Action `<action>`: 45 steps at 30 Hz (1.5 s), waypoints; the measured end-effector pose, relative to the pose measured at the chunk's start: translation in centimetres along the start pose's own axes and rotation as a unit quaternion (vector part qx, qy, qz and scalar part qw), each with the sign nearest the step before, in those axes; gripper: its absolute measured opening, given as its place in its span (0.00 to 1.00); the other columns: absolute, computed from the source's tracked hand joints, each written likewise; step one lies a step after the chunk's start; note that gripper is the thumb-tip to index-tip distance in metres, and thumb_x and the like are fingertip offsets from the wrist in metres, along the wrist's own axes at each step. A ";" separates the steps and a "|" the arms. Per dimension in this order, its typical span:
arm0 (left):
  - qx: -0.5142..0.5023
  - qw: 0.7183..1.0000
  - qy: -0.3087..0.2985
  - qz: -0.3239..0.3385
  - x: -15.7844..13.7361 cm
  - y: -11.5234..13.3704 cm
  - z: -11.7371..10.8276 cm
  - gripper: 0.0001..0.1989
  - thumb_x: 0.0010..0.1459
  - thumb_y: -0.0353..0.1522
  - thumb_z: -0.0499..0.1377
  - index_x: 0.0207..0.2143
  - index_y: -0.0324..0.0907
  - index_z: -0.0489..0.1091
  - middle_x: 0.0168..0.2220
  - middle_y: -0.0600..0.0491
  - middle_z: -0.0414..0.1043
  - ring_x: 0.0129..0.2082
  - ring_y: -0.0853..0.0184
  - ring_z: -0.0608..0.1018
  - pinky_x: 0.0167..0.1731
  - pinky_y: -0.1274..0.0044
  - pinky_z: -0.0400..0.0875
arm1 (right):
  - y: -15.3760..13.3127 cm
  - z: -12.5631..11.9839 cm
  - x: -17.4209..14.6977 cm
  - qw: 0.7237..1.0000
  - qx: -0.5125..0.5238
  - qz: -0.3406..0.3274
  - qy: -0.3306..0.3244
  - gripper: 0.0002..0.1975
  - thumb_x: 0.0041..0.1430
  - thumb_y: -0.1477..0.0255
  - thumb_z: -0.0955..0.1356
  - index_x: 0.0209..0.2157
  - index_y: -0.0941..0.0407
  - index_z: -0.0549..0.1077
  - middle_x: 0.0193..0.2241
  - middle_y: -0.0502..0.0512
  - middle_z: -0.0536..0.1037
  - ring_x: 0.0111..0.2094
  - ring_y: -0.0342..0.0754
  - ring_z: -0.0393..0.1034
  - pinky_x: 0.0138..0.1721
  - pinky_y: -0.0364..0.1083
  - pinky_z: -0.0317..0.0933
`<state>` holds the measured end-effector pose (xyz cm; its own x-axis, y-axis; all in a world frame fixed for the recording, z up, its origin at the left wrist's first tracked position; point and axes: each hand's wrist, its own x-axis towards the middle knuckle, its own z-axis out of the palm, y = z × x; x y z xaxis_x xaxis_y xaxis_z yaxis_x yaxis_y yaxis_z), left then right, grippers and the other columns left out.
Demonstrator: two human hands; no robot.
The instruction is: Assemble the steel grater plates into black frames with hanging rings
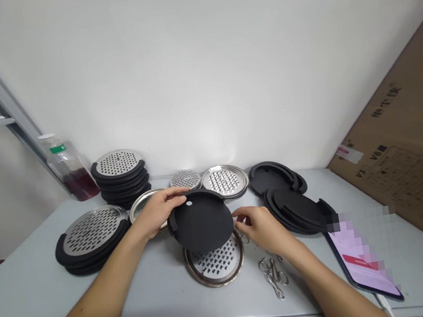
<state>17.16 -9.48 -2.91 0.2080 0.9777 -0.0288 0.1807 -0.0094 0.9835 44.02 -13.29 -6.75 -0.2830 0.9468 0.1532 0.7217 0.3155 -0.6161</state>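
A black round plastic base (201,224) with a raised curved rim and a small pale hole near its top is held tilted up above the table. My left hand (159,209) grips its upper left edge, fingers behind it and thumb at the rim. At its right edge is my right hand (260,226), with curled fingers and the fingertips against the rim. Just under the base, a round metal grater disc (217,259) lies on the table, its upper part hidden. Wire clips with ring ends (273,274) lie below my right hand.
Stacks of graters in black bases (119,165) (95,233) stand at left. Loose grater discs (225,180) lie behind. More black bases (297,206) are piled right, beside a phone (366,262). A bottle of red liquid (73,172) and a cardboard box (416,158) flank the table.
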 end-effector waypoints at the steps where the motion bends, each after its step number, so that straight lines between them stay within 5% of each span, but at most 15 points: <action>1: 0.002 1.000 0.012 0.008 0.1 0.0 0.0 0.19 0.52 0.37 0.62 0.47 0.44 0.76 0.48 0.50 0.77 0.49 0.58 0.75 0.50 0.70 0.67 | 0.0 0.3 0.0 1.000 -0.015 0.002 -0.010 0.11 0.57 0.72 0.66 0.39 0.58 0.78 0.33 0.57 0.80 0.32 0.49 0.73 0.35 0.44 0.61; 8: 0.094 0.993 0.062 0.039 0.3 -0.2 -0.4 0.19 0.55 0.36 0.59 0.49 0.45 0.74 0.51 0.51 0.75 0.53 0.57 0.73 0.53 0.69 0.63 | -0.1 1.2 -0.1 0.998 -0.050 0.013 -0.048 0.12 0.53 0.78 0.64 0.34 0.57 0.79 0.32 0.57 0.81 0.34 0.49 0.73 0.34 0.43 0.59; 14: 0.225 0.970 0.067 0.070 0.3 -1.0 0.1 0.19 0.56 0.35 0.56 0.49 0.44 0.74 0.50 0.50 0.75 0.50 0.57 0.75 0.53 0.70 0.65 | 0.8 -1.2 -0.2 0.998 -0.034 0.030 -0.051 0.12 0.47 0.79 0.64 0.30 0.58 0.78 0.27 0.55 0.80 0.29 0.48 0.73 0.30 0.42 0.59; 23: 0.410 0.906 0.011 0.105 -0.8 -1.9 2.1 0.21 0.59 0.30 0.51 0.53 0.42 0.71 0.51 0.46 0.74 0.52 0.55 0.74 0.54 0.68 0.63 | 1.8 -4.6 -0.4 0.984 0.004 0.005 -0.181 0.15 0.46 0.79 0.63 0.30 0.56 0.82 0.25 0.50 0.81 0.26 0.47 0.72 0.27 0.41 0.61; 28: 0.445 0.891 0.021 0.087 -1.7 -1.3 2.9 0.20 0.57 0.29 0.53 0.51 0.44 0.72 0.48 0.44 0.76 0.49 0.53 0.75 0.51 0.67 0.64 | 2.1 -5.3 -0.4 0.977 0.017 -0.032 -0.211 0.16 0.49 0.80 0.64 0.32 0.54 0.82 0.30 0.51 0.82 0.31 0.48 0.75 0.35 0.43 0.64; 32: 0.486 0.872 0.016 0.051 -2.3 -1.1 3.6 0.18 0.55 0.27 0.54 0.48 0.44 0.72 0.41 0.43 0.77 0.44 0.53 0.77 0.45 0.68 0.67 | 2.1 -5.5 -0.4 0.978 0.025 -0.039 -0.202 0.12 0.55 0.76 0.64 0.33 0.55 0.81 0.32 0.52 0.82 0.33 0.49 0.75 0.38 0.44 0.65; 38: 0.611 0.789 -0.041 0.039 -3.5 -0.5 5.0 0.17 0.56 0.26 0.51 0.48 0.38 0.69 0.34 0.39 0.76 0.35 0.49 0.79 0.32 0.67 0.68 | 0.7 -3.3 0.0 0.993 0.037 -0.041 -0.108 0.13 0.59 0.76 0.63 0.36 0.56 0.79 0.36 0.54 0.82 0.38 0.50 0.75 0.41 0.45 0.64; 41: 0.609 0.790 -0.062 0.023 -4.0 0.0 4.7 0.16 0.58 0.28 0.52 0.48 0.39 0.69 0.35 0.39 0.77 0.36 0.49 0.79 0.34 0.67 0.68 | 0.0 -1.5 0.3 0.997 0.022 -0.034 -0.060 0.14 0.59 0.77 0.62 0.36 0.57 0.79 0.35 0.55 0.82 0.38 0.51 0.75 0.41 0.46 0.63; 45: 0.546 0.834 -0.075 0.035 -4.3 0.5 2.8 0.17 0.59 0.36 0.55 0.50 0.43 0.69 0.40 0.41 0.77 0.42 0.50 0.78 0.41 0.65 0.68 | 0.1 0.1 0.4 1.000 0.005 0.010 -0.020 0.14 0.58 0.76 0.63 0.41 0.58 0.78 0.36 0.58 0.82 0.40 0.52 0.75 0.42 0.46 0.63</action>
<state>19.09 -14.24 -2.81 0.3584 0.9301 -0.0808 0.9131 -0.3312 0.2378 43.90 -12.86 -6.86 -0.2941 0.9493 0.1107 0.7211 0.2965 -0.6261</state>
